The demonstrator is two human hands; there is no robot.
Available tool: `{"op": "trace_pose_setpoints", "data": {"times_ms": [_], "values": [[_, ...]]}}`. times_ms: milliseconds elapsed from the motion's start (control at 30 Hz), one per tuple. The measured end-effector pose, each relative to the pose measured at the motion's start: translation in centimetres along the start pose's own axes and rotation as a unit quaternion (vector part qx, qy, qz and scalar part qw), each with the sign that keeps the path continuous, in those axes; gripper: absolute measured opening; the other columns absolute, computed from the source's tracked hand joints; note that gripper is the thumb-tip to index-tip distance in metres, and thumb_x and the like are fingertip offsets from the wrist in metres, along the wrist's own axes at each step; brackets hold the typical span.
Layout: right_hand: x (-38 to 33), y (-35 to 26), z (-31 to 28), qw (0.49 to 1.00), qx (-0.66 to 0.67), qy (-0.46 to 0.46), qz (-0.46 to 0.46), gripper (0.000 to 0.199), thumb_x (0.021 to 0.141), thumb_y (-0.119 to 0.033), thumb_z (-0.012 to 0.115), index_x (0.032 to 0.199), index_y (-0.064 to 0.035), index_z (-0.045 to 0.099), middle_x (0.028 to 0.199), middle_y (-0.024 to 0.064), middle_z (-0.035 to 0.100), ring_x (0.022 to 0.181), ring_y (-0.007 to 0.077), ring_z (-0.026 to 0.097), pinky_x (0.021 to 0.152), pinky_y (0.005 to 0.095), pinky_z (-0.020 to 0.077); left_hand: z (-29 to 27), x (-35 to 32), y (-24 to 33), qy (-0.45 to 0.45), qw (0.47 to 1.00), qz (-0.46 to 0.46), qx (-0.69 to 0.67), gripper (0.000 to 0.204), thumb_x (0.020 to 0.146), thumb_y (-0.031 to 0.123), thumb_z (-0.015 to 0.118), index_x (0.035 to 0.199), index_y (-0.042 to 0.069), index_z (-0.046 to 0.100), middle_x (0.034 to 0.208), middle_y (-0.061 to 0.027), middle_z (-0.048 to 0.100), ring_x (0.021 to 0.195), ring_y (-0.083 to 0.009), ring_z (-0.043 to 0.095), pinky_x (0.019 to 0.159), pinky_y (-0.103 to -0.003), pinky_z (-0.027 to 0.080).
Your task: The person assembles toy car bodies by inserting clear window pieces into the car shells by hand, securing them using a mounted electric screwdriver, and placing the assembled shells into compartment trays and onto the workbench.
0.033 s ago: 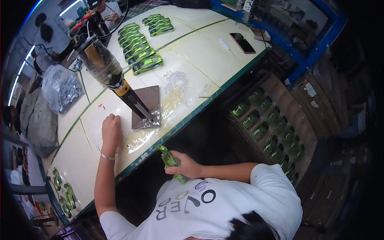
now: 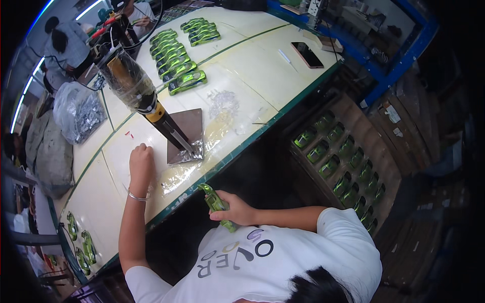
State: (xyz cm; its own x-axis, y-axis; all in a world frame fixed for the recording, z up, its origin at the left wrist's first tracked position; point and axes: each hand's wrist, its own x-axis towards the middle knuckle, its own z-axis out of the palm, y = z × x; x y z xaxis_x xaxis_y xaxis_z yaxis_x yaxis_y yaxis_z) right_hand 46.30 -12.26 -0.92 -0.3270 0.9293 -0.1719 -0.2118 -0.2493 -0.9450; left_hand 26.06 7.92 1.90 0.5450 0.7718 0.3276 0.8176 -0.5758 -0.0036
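Two hands are at work at the edge of a pale surface (image 2: 252,65). The right hand (image 2: 235,209) is off the surface, just below its green rim, with its fingers wrapped around a green toy car (image 2: 216,204) held tilted. The left hand (image 2: 141,161) rests on the surface with its fingers curled into a loose fist, beside a crinkled clear plastic sheet (image 2: 184,169). A taped-up power tool (image 2: 144,98) stands slanting on a dark square plate (image 2: 188,131) near that hand. Rows of green toy cars (image 2: 174,53) lie farther back, with a phone (image 2: 306,54) well apart.
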Motion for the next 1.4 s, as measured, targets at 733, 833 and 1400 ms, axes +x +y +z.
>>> {"op": "trace_pose_setpoints", "data": {"times_ms": [733, 833, 1400], "values": [[1.5, -0.9, -0.9, 0.996, 0.004, -0.060, 0.061, 0.053, 0.072, -0.010, 0.061, 0.117, -0.0011, 0.036, 0.090, 0.0099, 0.054, 0.082, 0.0143, 0.054, 0.074, 0.0267, 0.0443, -2.6, -13.5, 1.2, 0.216, 0.803, -0.375, -0.409, 0.005, 0.073, 0.000, 0.055, 0.077, -0.001, 0.058, 0.067, -0.0020, 0.051, 0.063, -0.0089, 0.047, 0.055, -0.021, 0.039], [1.7, -1.3, -0.3, 0.995, -0.016, -0.070, 0.066, 0.052, 0.072, -0.011, 0.062, 0.116, -0.0009, 0.036, 0.090, 0.0096, 0.054, 0.083, 0.0145, 0.054, 0.075, 0.0272, 0.0443, -3.3, -14.1, 1.5, 0.167, 0.882, -0.372, -0.236, 0.005, 0.069, 0.001, 0.056, 0.074, 0.000, 0.057, 0.066, -0.0050, 0.049, 0.064, -0.0141, 0.046, 0.058, -0.025, 0.039], [1.4, -5.4, 0.5, 0.978, -0.199, -0.058, -0.014, 0.070, 0.059, -0.012, 0.074, 0.117, 0.0001, 0.037, 0.096, 0.0091, 0.053, 0.084, 0.0124, 0.052, 0.077, 0.0250, 0.0426, -7.5, -12.2, 2.1, -0.032, 0.865, -0.362, -0.345, 0.011, 0.069, 0.001, 0.054, 0.079, -0.003, 0.057, 0.066, -0.0097, 0.055, 0.060, -0.0165, 0.053, 0.056, -0.026, 0.041]]}}
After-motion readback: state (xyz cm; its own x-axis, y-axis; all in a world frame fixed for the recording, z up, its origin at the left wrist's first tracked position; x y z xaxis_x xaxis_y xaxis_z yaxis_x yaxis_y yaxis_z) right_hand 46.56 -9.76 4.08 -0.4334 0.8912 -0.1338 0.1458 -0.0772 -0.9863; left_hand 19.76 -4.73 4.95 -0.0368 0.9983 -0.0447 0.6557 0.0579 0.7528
